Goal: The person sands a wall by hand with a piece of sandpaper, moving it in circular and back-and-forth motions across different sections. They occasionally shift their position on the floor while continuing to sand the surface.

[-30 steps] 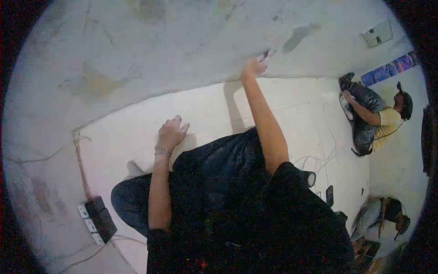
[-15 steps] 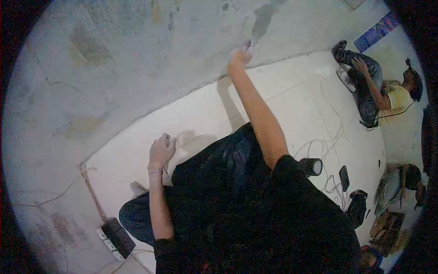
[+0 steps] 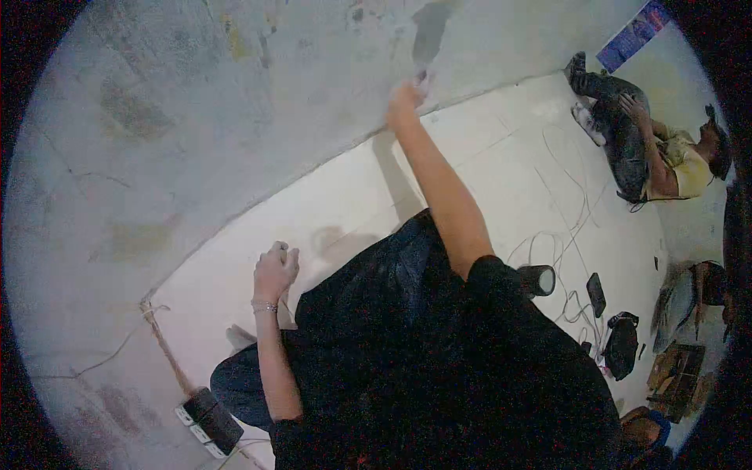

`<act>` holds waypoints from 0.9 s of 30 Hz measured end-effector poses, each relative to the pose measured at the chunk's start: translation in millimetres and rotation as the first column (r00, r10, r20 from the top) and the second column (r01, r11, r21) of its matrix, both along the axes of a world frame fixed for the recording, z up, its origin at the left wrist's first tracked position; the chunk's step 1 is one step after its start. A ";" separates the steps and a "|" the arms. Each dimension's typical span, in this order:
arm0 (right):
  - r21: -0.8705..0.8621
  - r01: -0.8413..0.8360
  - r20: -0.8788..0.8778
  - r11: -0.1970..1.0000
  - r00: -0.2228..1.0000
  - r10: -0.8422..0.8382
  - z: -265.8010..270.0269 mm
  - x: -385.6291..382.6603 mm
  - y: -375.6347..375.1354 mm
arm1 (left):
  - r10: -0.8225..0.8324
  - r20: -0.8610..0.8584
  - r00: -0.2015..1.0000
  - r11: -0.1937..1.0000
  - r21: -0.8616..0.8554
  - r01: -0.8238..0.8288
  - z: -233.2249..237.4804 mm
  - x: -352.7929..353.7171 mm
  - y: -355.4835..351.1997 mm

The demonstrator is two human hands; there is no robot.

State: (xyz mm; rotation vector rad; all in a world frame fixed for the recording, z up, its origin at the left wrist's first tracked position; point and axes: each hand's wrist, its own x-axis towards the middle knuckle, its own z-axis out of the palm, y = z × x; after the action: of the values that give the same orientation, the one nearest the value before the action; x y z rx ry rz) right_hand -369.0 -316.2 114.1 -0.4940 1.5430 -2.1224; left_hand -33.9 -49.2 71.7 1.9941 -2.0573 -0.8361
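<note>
My right hand (image 3: 405,103) reaches out to the grey patchy wall (image 3: 258,125), just above where it meets the white floor. Its fingers are closed on something small and pale at the fingertips, too blurred to name. A dark shadow lies on the wall beyond it. My left hand (image 3: 276,270) hangs over the white floor (image 3: 345,196) near my knee, wearing a bracelet (image 3: 265,306). Its fingers are loosely curled, with the thumb apart and nothing visible in them.
A person (image 3: 634,133) in a yellow top sits on the floor at right. Close to my right side are a black cylinder (image 3: 537,280), loose cables (image 3: 576,227) and a phone-like slab (image 3: 596,294). A black box (image 3: 213,421) stands at lower left; a poster (image 3: 633,36) hangs at upper right.
My right hand has shifted slightly left and up along the wall. The left hand is a little lower in view. The whole view has turned slightly.
</note>
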 end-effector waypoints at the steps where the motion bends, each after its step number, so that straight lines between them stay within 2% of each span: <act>1: -0.015 -0.022 0.078 1.000 0.997 0.023 3.2 -12.3 -3.9 | -0.009 0.013 1.000 1.000 -0.026 0.009 -2.0 0.2 -1.7; 3: -0.054 -0.056 0.171 0.997 0.983 0.065 -8.1 -40.2 -17.7 | -0.021 0.000 1.000 0.999 -0.034 0.021 -2.6 -3.5 0.7; 5: -0.154 -0.114 0.137 0.981 0.981 0.136 -40.2 -55.6 -36.9 | -0.014 -0.019 1.000 1.000 0.022 0.014 1.9 -6.8 -2.7; 7: -0.247 -0.160 -0.137 0.956 0.982 0.129 -78.6 -40.9 -40.1 | -0.010 -0.002 1.000 1.000 0.011 0.010 1.8 -7.9 -4.7; 9: -0.069 -0.030 -0.515 0.997 0.857 -0.009 -65.0 8.6 0.5 | -0.001 -0.007 1.000 1.000 0.003 0.001 0.5 -6.6 -6.1; 11: 0.018 -0.038 -0.444 0.999 0.895 0.042 -34.2 35.7 25.4 | 0.006 -0.033 0.999 1.000 0.000 -0.006 0.9 -2.5 -5.2; 12: -0.053 -0.086 -0.280 0.995 0.958 0.068 -25.5 28.7 26.7 | 0.004 -0.028 1.000 1.000 -0.029 -0.005 0.5 -2.4 -2.4; 13: -0.087 -0.097 -0.151 0.991 0.985 0.083 -21.5 14.6 19.7 | 0.005 -0.027 1.000 0.998 -0.063 -0.007 -0.3 -1.9 0.5; 17: 0.016 -0.080 0.219 0.997 0.973 0.075 -19.0 -72.4 -15.3 | -0.004 -0.036 0.999 0.997 -0.080 0.001 -1.6 -1.3 -1.9; 18: 0.028 -0.091 0.219 0.995 0.972 0.083 -21.8 -82.7 -17.9 | -0.006 -0.035 0.999 0.998 -0.059 0.004 1.2 -2.4 -1.5; 20: 0.045 -0.106 0.084 0.993 0.991 0.102 -35.4 -72.3 -15.7 | -0.014 -0.035 0.999 1.000 -0.016 0.013 12.7 -10.0 -5.1; 22: 0.057 -0.073 -0.313 0.996 0.946 0.087 -39.7 -19.5 11.8 | -0.035 -0.075 0.997 0.995 -0.091 0.028 -4.2 -1.0 -10.1; 23: 0.079 -0.032 -0.464 0.996 0.883 0.065 -30.6 8.7 33.2 | -0.054 -0.094 0.994 0.991 -0.125 0.042 -10.9 0.1 -11.1; 24: 0.087 -0.004 -0.519 0.996 0.853 0.049 -22.2 32.3 46.0 | -0.042 -0.088 0.995 0.992 -0.119 0.031 -5.7 -5.0 -9.5; 25: 0.088 0.014 -0.513 0.996 0.857 0.034 -17.3 43.3 49.3 | -0.027 -0.081 0.996 0.993 -0.116 0.018 5.0 -9.6 -6.7; 27: -0.016 -0.040 -0.149 0.999 0.988 0.038 -52.5 25.2 1.0 | -0.022 -0.099 0.995 0.997 -0.074 0.015 1.4 -2.8 -5.8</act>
State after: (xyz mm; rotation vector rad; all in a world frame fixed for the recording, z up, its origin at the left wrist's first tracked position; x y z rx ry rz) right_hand -343.8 -315.2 61.6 -0.6973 1.5806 -2.1136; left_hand -36.7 -55.1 73.1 1.8599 -2.0240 -0.8338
